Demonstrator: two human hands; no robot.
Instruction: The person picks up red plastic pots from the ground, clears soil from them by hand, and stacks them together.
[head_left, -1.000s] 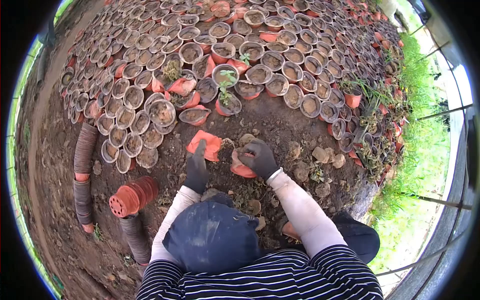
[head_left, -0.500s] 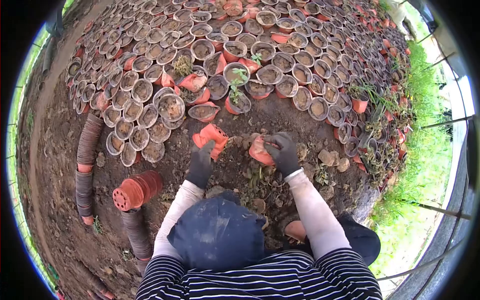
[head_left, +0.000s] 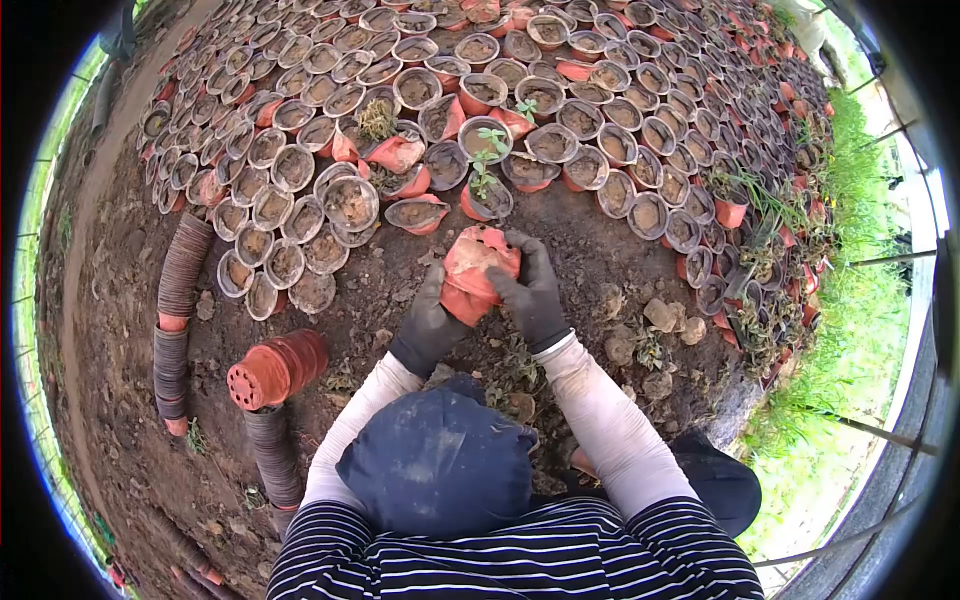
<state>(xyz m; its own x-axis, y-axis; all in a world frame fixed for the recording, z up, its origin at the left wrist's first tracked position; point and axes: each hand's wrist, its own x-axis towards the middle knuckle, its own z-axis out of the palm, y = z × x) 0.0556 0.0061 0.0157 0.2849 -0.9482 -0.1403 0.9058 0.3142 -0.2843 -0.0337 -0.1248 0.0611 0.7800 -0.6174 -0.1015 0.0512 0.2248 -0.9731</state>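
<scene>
a wide bed of filled pots [head_left: 560,110] lies ahead, a stack of empty pots [head_left: 272,368] to the left. the orange pot [head_left: 475,270] sits mouth-up over bare soil between both hands. the left hand [head_left: 428,325] cups its lower side, and the right hand [head_left: 533,290] curls its fingers over the right rim.

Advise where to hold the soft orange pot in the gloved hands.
Cup the side walls of the orange pot from both flanks, as left hand and right hand do now: its walls look creased and soft, its soil-filled mouth faces up.
</scene>
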